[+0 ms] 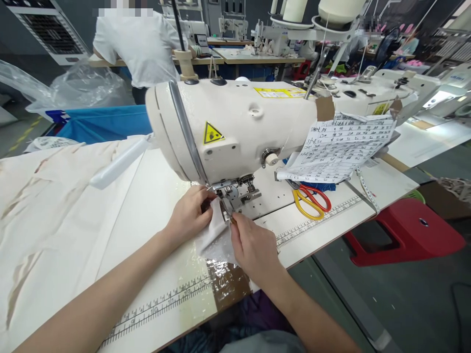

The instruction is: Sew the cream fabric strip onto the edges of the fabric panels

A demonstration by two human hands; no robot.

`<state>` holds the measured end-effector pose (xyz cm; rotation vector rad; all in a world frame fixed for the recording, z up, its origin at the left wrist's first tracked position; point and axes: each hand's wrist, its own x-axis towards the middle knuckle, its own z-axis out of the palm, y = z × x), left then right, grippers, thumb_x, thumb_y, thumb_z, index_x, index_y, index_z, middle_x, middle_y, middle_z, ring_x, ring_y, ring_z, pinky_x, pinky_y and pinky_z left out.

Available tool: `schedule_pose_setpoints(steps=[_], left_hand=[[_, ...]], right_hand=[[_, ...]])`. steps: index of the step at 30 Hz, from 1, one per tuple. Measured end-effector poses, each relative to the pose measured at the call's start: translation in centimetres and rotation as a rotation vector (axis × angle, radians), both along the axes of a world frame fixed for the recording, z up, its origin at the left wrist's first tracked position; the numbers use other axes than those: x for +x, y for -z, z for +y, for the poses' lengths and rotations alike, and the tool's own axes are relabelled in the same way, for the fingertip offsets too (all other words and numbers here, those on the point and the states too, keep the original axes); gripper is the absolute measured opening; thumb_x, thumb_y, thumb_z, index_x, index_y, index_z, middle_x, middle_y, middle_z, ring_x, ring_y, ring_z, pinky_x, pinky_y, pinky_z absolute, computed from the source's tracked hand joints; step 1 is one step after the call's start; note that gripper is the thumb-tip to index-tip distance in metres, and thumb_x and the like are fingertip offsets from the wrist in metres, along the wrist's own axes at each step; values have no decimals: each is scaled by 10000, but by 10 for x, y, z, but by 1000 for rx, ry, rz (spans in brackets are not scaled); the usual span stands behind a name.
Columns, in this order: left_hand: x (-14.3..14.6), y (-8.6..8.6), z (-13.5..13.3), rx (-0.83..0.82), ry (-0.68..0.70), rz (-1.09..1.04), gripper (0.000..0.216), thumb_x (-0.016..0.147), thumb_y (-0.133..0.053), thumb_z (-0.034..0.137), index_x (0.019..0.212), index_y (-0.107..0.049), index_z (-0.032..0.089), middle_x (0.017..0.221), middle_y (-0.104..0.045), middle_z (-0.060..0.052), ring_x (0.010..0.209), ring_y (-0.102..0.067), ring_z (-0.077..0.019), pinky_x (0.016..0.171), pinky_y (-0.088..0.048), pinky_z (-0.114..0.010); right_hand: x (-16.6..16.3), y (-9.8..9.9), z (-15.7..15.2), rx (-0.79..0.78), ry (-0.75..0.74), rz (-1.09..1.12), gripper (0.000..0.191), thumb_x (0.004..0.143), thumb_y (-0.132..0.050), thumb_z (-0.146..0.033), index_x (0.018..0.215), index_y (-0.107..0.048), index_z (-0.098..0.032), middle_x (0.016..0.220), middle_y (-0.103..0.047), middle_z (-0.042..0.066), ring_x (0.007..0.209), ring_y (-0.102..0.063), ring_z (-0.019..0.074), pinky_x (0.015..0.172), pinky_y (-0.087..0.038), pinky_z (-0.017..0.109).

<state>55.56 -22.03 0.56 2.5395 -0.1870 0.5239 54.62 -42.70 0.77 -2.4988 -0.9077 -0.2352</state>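
A cream sewing machine [239, 125] stands on the white table [154, 206]. Under its presser foot [228, 196] lies a small piece of white fabric [215, 235]. My left hand [189, 213] rests on the fabric's left side, its fingers pinched right at the foot. On the near side, my right hand [253, 247] has its fingers closed on the fabric's edge, just below the needle area.
Yellow-and-red scissors [311, 198] lie right of the needle, below a handwritten paper sheet [338, 147] taped to the machine. Cream cloth [40, 196] covers the table's left. A red stool [405, 230] stands at right. A person in a white shirt [138, 44] works behind.
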Motion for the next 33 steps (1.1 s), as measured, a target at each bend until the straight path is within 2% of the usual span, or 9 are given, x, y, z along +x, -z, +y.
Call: schedule_pose_setpoints(steps=[3,9,13,19,24,26,29,33], left_hand=[[1,2,1,69,-10,-48,196,849,-470,300,900,-617,181,854,-664,-85,817,-619,-246,686,-526,-371],[-3,-2,4,-67,-47,52,158,875,-488,295,822,-609,209,848,-681,-35,776,-625,-190,694,-520,-319],[-4,-2,4,-78,-13,34,156,892,-525,303,811,-619,208,881,-703,-31,800,-640,-187,719,-532,-320],[-4,-5,5,140,180,-160,217,902,-473,152,874,-685,192,933,-711,-76,886,-652,-221,755,-577,-359],[-16,-16,4,303,316,-113,341,920,-430,101,1078,-725,167,1067,-673,-126,983,-637,-251,837,-600,-404],[-22,-18,-2,391,292,-103,359,938,-410,109,1132,-712,136,1086,-660,-152,987,-622,-277,825,-606,-437],[-30,-16,-17,479,197,-93,341,947,-418,132,1133,-698,71,1123,-646,-193,997,-604,-310,806,-615,-477],[-39,-8,-34,458,90,-66,354,950,-426,139,1189,-658,21,1202,-637,-215,1105,-589,-327,915,-602,-510]], right_hand=[[0,-1,0,-9,-3,-9,288,1026,-414,-196,1228,-612,-142,955,-774,87,717,-726,200,513,-432,273],[0,-2,1,-37,13,4,251,1025,-437,-190,1179,-630,-143,903,-770,70,678,-725,192,476,-413,266],[0,-3,4,-91,32,-13,236,1030,-448,-189,1160,-641,-146,880,-769,74,660,-727,197,463,-415,269],[-6,-4,2,-91,46,-28,270,987,-498,-144,1228,-615,-110,913,-777,93,681,-736,215,489,-438,287],[-42,-5,-35,141,-10,83,240,938,-459,-127,1138,-584,-168,841,-765,47,663,-729,202,527,-447,268],[-59,-4,-53,210,-45,177,210,947,-423,-148,1111,-548,-186,773,-738,18,603,-710,188,516,-446,259],[-75,0,-72,214,-96,235,216,942,-381,-132,1097,-518,-192,757,-722,12,570,-699,181,494,-445,253],[-77,4,-82,177,-121,180,285,934,-365,-90,1141,-525,-202,885,-749,29,694,-739,195,566,-497,261]])
